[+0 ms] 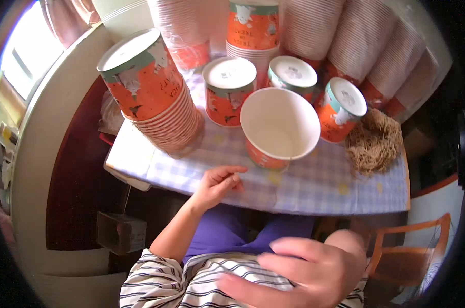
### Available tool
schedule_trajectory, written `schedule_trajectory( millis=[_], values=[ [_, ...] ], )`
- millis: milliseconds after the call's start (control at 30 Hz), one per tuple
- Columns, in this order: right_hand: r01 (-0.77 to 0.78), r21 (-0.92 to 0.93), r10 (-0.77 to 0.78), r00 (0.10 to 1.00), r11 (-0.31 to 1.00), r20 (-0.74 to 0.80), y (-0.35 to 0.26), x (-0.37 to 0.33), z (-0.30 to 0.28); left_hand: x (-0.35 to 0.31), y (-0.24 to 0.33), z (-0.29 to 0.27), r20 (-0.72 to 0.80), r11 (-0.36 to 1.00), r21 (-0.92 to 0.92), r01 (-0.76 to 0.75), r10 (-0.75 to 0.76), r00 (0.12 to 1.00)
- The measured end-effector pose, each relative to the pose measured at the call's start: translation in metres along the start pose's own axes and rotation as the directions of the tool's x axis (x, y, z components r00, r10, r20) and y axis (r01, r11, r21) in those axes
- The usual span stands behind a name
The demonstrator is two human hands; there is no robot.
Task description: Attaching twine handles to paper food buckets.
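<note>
My left hand (218,184) rests on the near edge of a small table covered with a checked blue-and-white cloth (314,190); its fingers are loosely curled and hold nothing. Just beyond it an open orange paper cup (279,128) leans toward me, empty inside. My right hand (304,272) hovers close to the camera above my lap, fingers spread, holding nothing. A tall stack of orange cups (150,90) capped with a white lid stands at the table's left.
Three lidded orange cups (229,95) (293,74) (341,108) stand behind the open one. Long sleeves of stacked cups (366,46) lean at the back. A heap of tan shredded paper filler (373,141) lies at the right. A wooden chair (412,251) stands lower right.
</note>
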State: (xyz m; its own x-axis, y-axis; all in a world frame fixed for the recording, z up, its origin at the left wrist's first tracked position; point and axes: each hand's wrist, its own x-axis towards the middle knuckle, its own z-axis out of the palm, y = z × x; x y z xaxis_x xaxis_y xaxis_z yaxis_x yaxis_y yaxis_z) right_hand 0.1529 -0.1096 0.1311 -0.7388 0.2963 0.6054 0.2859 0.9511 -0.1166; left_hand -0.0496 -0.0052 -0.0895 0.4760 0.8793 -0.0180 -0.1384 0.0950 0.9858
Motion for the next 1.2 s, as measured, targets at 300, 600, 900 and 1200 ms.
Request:
schedule_trajectory(
  millis=[300,600,900,1200],
  values=[
    [-0.637,0.512,0.782,0.612,0.576,-0.118,0.027,-0.065,0.124,-0.026,0.041,0.03,0.248,0.988,-0.143,0.063,-0.026,0.968],
    [-0.73,0.595,0.865,0.489,0.336,0.113,0.039,-0.076,0.146,-0.031,0.046,0.022,0.267,0.951,-0.172,0.256,-0.206,0.942],
    [-0.704,0.378,0.796,0.566,0.602,-0.213,0.038,-0.078,0.127,-0.043,0.037,0.01,0.325,0.822,-0.3,0.484,-0.388,0.862],
    [-0.717,0.399,0.816,0.546,0.572,-0.189,0.039,-0.083,0.127,-0.043,0.037,0.02,0.269,0.912,-0.129,0.389,-0.346,0.899]
  ],
)
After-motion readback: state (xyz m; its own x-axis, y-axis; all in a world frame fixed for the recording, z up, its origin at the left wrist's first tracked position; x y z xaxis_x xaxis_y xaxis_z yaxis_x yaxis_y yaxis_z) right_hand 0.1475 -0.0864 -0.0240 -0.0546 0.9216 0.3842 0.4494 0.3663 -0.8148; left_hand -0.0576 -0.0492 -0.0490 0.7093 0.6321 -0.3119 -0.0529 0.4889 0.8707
